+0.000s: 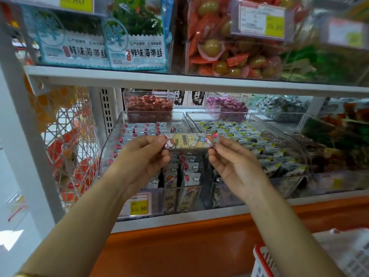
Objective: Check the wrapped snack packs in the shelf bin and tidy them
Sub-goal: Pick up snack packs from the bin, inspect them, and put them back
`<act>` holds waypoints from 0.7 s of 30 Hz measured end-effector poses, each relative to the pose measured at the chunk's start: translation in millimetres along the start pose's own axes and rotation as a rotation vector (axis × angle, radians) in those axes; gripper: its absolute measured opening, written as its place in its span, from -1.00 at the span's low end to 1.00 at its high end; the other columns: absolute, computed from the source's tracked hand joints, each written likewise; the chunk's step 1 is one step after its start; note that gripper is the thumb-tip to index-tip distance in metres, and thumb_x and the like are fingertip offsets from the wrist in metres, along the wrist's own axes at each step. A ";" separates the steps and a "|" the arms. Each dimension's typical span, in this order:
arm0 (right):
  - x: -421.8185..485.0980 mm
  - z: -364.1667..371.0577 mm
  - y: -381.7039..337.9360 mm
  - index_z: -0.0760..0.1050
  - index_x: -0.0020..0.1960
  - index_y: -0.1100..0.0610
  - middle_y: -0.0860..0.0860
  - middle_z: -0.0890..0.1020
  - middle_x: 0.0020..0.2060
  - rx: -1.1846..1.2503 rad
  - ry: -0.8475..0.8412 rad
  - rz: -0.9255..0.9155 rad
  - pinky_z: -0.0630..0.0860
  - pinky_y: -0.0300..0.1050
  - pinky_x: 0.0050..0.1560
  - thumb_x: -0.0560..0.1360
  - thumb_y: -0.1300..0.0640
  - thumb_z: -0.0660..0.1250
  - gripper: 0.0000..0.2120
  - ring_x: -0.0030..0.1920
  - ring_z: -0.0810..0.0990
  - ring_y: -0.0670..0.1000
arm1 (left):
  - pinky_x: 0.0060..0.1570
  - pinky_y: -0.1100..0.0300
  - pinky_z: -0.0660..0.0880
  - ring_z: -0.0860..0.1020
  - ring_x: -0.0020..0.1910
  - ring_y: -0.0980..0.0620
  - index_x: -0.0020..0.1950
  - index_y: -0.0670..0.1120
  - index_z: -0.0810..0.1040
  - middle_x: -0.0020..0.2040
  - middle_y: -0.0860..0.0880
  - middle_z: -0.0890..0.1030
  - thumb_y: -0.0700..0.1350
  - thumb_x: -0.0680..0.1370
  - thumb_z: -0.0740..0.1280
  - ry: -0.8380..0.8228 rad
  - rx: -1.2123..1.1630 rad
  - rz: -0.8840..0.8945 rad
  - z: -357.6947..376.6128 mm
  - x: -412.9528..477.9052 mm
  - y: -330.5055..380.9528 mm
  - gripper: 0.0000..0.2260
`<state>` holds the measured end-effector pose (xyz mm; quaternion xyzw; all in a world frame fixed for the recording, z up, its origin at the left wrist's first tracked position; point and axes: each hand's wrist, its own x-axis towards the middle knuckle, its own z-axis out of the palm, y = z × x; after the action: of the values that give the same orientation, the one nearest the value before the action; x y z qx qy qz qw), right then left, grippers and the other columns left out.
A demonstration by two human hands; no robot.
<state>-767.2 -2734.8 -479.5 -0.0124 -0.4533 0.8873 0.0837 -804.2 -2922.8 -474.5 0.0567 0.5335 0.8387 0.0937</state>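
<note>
A long wrapped snack pack point(190, 141) with cartoon figures is held level above a clear plastic shelf bin point(111, 144). My left hand point(142, 156) pinches its left end and my right hand point(229, 158) pinches its right end. Beneath it, the bin holds several more packs of the same kind point(187, 172), some lying flat at the back, others standing on edge at the front. My forearms hide part of the bin's front.
A neighbouring clear bin point(279, 136) to the right holds grey-yellow wrapped snacks. A yellow price tag point(138, 207) sits on the shelf edge. An upper shelf point(179, 80) overhangs the bins. A wire rack point(67, 146) stands left; a red basket point(261, 260) sits low right.
</note>
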 end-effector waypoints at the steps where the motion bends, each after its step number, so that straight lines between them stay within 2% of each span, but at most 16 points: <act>1: 0.2 0.4 -0.6 0.54 -0.08 0.27 0.08 0.64 -0.38 0.042 0.011 0.006 0.56 -0.27 -0.39 0.45 0.44 0.25 -0.85 -0.37 0.64 -0.03 | -0.41 0.35 0.53 0.53 -0.46 0.15 -0.19 -0.19 0.49 -0.42 -0.03 0.51 -0.27 0.53 0.26 -0.004 -0.034 -0.006 0.9 -0.1 0.7 -0.90; 5: 1.7 -1.0 -1.7 0.52 -0.02 0.30 0.09 0.64 -0.38 0.124 0.037 -0.006 0.58 -0.26 -0.37 0.47 0.47 0.21 -0.81 -0.38 0.64 -0.02 | -0.38 0.33 0.55 0.59 -0.42 0.10 -0.08 -0.20 0.47 -0.32 -0.10 0.53 -0.39 0.52 0.22 0.014 -0.099 -0.016 3.3 -2.1 2.2 -0.88; 9: 2.4 -1.5 1.0 0.52 -0.06 0.27 0.09 0.60 -0.31 -0.001 0.073 -0.084 0.59 -0.24 -0.33 0.48 0.47 0.20 -0.82 -0.38 0.62 -0.04 | -0.34 0.28 0.57 0.63 -0.36 0.04 -0.08 -0.22 0.48 -0.29 -0.13 0.56 -0.42 0.50 0.22 -0.016 -0.095 -0.037 3.6 -3.4 4.3 -0.86; 11: 2.9 -1.6 3.1 0.51 -0.11 0.25 0.10 0.56 -0.27 -0.085 0.107 -0.137 0.59 -0.24 -0.31 0.49 0.47 0.20 -0.82 -0.39 0.62 -0.05 | -0.31 0.24 0.58 0.63 -0.33 0.01 -0.15 -0.23 0.53 -0.31 -0.12 0.58 -0.31 0.45 0.32 -0.062 -0.078 -0.059 3.1 -3.0 5.0 -0.98; 14: 2.8 -0.2 4.4 0.51 -0.17 0.23 0.08 0.57 -0.27 -0.178 0.105 -0.199 0.60 -0.21 -0.29 0.50 0.44 0.23 -0.82 -0.37 0.63 -0.05 | -0.23 0.25 0.59 0.62 -0.30 0.05 -0.19 -0.22 0.65 -0.33 -0.06 0.60 -0.09 0.35 0.40 -0.101 0.124 -0.008 2.7 -3.5 2.0 -0.81; 16: 2.0 0.1 4.8 0.52 -0.22 0.20 0.05 0.61 -0.32 -0.206 0.082 -0.211 0.60 -0.17 -0.31 0.50 0.34 0.29 -0.85 -0.33 0.64 -0.01 | -0.20 0.29 0.58 0.62 -0.27 0.08 -0.17 -0.24 0.64 -0.26 -0.05 0.62 -0.09 0.37 0.38 -0.113 0.222 0.043 3.7 -5.4 1.0 -0.79; 18: 1.0 -0.3 5.6 0.50 -0.25 0.19 0.06 0.65 -0.27 -0.308 0.059 -0.234 0.60 -0.17 -0.31 0.48 0.19 0.35 -0.86 -0.27 0.66 0.02 | -0.15 0.29 0.57 0.64 -0.15 0.05 -0.11 -0.24 0.62 -0.14 -0.08 0.65 -0.13 0.36 0.39 -0.134 0.255 0.062 3.4 -6.9 2.1 -0.80; 21: 1.3 -1.9 8.4 0.47 -0.21 0.19 0.10 0.62 -0.17 -0.504 0.064 -0.305 0.61 -0.17 -0.24 0.47 0.21 0.37 -0.89 -0.17 0.66 -0.02 | 0.02 0.17 0.57 0.62 0.04 -0.07 0.10 -0.10 0.60 0.07 -0.19 0.60 -0.25 0.44 0.37 -0.127 0.385 0.083 3.6 -8.4 3.6 -0.76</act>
<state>-769.5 -2738.0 -487.3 0.0074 -0.6533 0.7230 0.2245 -795.7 -2923.0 -469.7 0.1483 0.6744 0.7189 0.0800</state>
